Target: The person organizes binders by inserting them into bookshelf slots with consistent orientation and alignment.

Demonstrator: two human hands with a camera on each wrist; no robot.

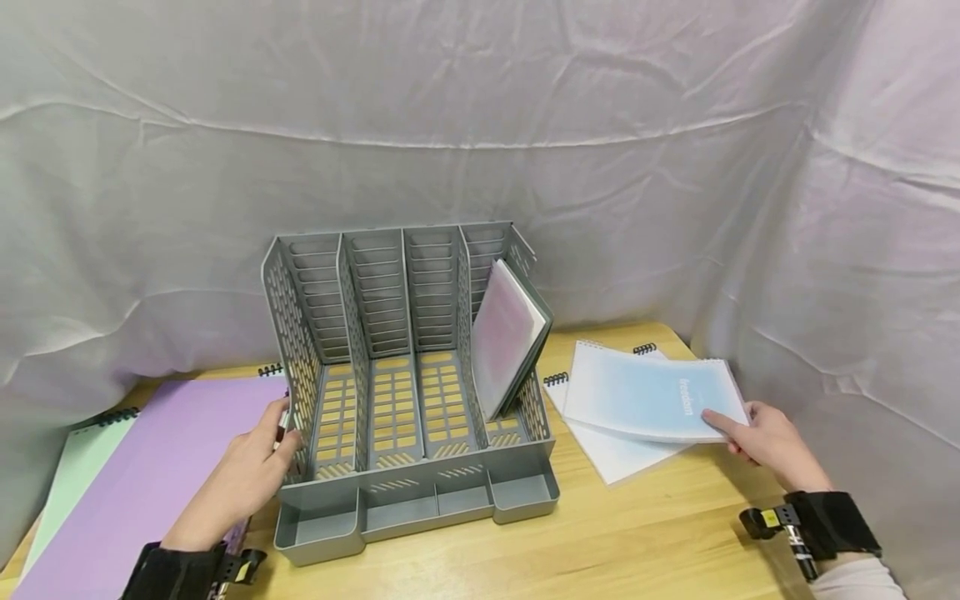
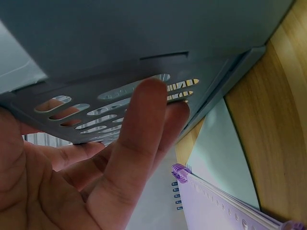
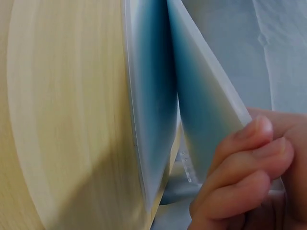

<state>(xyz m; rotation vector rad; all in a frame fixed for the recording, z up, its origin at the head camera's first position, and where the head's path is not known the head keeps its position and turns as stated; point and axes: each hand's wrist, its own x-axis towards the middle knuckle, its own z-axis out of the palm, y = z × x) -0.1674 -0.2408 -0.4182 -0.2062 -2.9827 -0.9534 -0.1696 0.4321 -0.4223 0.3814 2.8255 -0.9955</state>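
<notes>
A light-blue notebook point(image 1: 645, 396) is held at the right

Its right end is pinched by the right hand point(image 1: 774, 442), partly over another pale notebook point(image 1: 617, 457). The grey organizer point(image 1: 427, 467) is touched at its left wall by the left hand point(image 1: 243, 475) (fingers loosely extended), well apart from the right.

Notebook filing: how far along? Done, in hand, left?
Looks early. Done: the pink-covered notebook leans in the rack's rightmost slot. In hand: right hand pinches the blue notebook; left hand is at the rack's left side. Probably remaining: the pale notebook under the blue one, plus purple and mint ones beside the rack.
</notes>
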